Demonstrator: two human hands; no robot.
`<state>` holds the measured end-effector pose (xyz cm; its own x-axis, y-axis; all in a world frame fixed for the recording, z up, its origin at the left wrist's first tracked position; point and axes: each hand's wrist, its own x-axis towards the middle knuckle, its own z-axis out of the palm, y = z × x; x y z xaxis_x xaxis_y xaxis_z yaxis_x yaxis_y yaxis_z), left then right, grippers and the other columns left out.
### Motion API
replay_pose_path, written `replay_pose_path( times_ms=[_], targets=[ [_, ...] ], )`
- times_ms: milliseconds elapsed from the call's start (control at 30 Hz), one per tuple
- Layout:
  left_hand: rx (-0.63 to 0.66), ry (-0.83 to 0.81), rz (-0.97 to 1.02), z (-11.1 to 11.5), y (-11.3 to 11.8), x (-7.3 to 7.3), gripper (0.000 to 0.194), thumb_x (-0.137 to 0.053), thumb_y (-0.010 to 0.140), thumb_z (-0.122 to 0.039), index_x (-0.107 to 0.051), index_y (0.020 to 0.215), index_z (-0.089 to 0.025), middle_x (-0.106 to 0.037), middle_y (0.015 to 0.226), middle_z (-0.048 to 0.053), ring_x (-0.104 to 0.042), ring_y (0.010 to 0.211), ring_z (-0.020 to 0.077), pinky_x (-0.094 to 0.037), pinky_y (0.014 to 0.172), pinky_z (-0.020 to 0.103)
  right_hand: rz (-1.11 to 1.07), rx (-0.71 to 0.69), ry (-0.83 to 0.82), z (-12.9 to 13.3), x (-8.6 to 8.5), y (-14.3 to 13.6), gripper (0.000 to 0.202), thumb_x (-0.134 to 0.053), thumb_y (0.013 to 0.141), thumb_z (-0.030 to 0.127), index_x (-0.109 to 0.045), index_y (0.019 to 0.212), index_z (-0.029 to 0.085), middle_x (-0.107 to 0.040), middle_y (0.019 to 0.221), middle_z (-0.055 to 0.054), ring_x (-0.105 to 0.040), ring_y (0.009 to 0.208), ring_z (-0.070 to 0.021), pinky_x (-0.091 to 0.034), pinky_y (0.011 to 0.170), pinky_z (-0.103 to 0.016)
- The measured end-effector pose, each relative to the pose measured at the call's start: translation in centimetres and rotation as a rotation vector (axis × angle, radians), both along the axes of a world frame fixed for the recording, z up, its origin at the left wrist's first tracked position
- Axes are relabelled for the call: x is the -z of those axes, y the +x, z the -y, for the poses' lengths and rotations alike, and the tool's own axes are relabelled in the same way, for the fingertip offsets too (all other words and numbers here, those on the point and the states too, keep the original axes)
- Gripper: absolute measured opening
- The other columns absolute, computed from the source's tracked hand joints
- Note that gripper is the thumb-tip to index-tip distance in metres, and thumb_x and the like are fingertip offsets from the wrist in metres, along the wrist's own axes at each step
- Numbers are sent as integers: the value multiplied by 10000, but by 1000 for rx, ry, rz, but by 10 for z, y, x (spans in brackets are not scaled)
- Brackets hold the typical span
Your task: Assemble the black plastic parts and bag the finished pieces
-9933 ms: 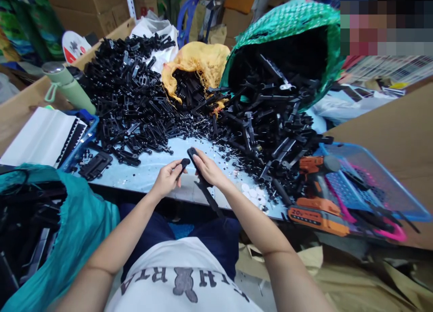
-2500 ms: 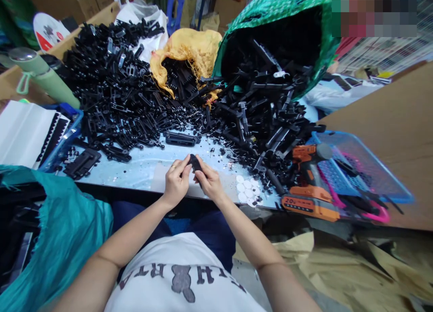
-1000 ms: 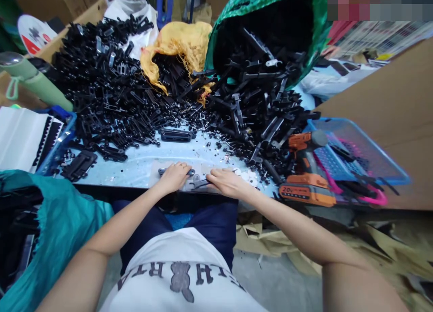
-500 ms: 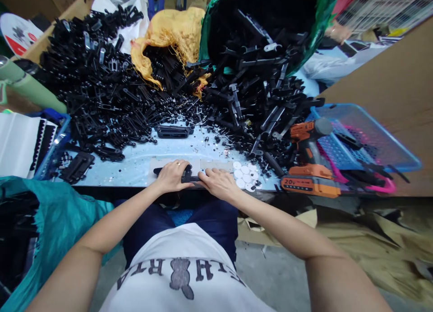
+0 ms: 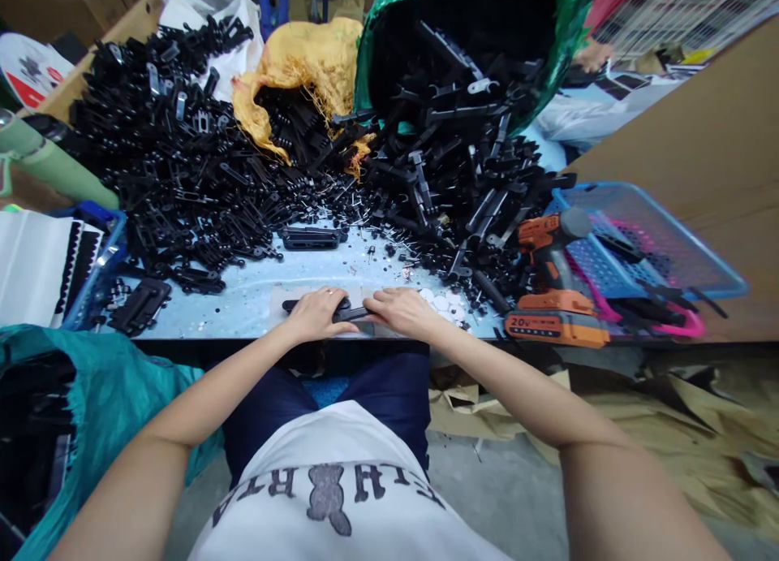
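At the table's front edge my left hand (image 5: 317, 312) is closed over a long black plastic part (image 5: 344, 311), whose dark end sticks out left of the fingers. My right hand (image 5: 398, 309) pinches the right end of a slim black piece that reaches across to the left hand. Whether the two black pieces are joined cannot be made out. Several white round discs (image 5: 447, 303) lie just right of my right hand. Beyond the hands a black bracket-like part (image 5: 313, 237) rests on the blue table surface (image 5: 243, 289).
Heaped black parts (image 5: 182, 163) cover the back left. A green sack (image 5: 380, 25) spills black pieces at the back right. An orange cordless drill (image 5: 553, 321) and a blue basket (image 5: 687, 220) stand right. A person's hand (image 5: 593, 56) shows far right. A teal sack (image 5: 115, 399) sits lower left.
My right hand has shifted slightly right and up, and the slim black piece now shows tilted between the hands. My left hand stays over the black part. The view has shifted a little.
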<state>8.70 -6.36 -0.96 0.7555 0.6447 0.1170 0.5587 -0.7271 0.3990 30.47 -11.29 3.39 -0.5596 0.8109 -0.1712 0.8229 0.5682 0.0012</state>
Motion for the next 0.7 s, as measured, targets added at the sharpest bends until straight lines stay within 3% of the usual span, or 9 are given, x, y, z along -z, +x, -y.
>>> replay_pose_path(
  times_ms=[67, 133, 233, 300, 367, 433, 567, 633, 700],
  targets=[
    [-50, -35, 17, -17, 27, -4, 499, -384, 881, -540, -446, 1210, -170, -597, 1122, 107, -559, 1054, 233, -446, 848, 337, -33, 75, -12, -13, 6, 12, 403, -333, 933, 488, -592, 965, 181, -617, 890, -85, -548, 826, -180, -325, 681, -262],
    [-208, -56, 38, -41, 65, -7, 415, -291, 943, -411, -470, 1181, -123, -614, 1079, 139, -576, 1037, 236, -443, 857, 350, -34, 273, 74, -33, 11, 20, 356, -328, 950, 411, -588, 994, 171, -618, 934, -103, -539, 890, -194, -354, 703, -263],
    [-371, -110, -17, -73, 119, -14, 306, -380, 921, -264, -546, 1078, -61, -637, 995, 193, -622, 954, 267, -470, 802, 368, 10, 598, 207, -66, 20, 23, 281, -326, 942, 268, -556, 1048, 147, -601, 1009, -140, -530, 941, -223, -392, 679, -269],
    [-382, -118, -11, -83, 130, -20, 218, -443, 869, -148, -598, 987, -50, -645, 986, 201, -630, 948, 269, -480, 804, 360, 24, 672, 188, -80, 26, 21, 256, -350, 909, 190, -553, 1054, 133, -602, 1005, -146, -546, 925, -230, -412, 678, -275],
    [-374, -97, 24, -80, 111, -23, 207, -458, 835, -89, -625, 957, -75, -655, 1011, 167, -623, 982, 242, -478, 849, 338, -5, 683, 160, -83, 32, 21, 256, -384, 869, 142, -565, 1049, 122, -611, 972, -141, -564, 901, -225, -431, 709, -284],
    [-397, -66, 125, -64, 68, -22, 236, -469, 837, -113, -626, 1013, -127, -657, 1064, 106, -608, 1022, 198, -467, 905, 311, -137, 667, 177, -76, 36, 22, 264, -424, 833, 133, -580, 1046, 118, -608, 990, -134, -574, 896, -212, -448, 753, -291],
    [-662, -123, 701, -10, -29, -3, 243, -550, 827, -304, -651, 985, -151, -693, 970, 74, -668, 852, 178, -537, 814, 321, -655, 537, 88, -45, 36, 16, 235, -487, 812, 195, -633, 989, 139, -606, 1019, -101, -603, 805, -154, -492, 729, -271],
    [-750, -224, 827, 14, -54, 10, 282, -556, 822, -344, -644, 979, -128, -697, 939, 88, -678, 845, 187, -546, 807, 331, -847, 470, -61, -33, 31, 7, 217, -527, 817, 267, -655, 951, 155, -641, 934, -72, -617, 752, -142, -503, 685, -259],
    [-791, -271, 872, 30, -62, 21, 304, -549, 827, -356, -629, 991, -113, -695, 938, 98, -678, 862, 192, -545, 819, 339, -910, 439, -179, -26, 25, -3, 203, -565, 805, 302, -671, 913, 166, -667, 862, -52, -628, 727, -143, -502, 670, -256]
  ],
)
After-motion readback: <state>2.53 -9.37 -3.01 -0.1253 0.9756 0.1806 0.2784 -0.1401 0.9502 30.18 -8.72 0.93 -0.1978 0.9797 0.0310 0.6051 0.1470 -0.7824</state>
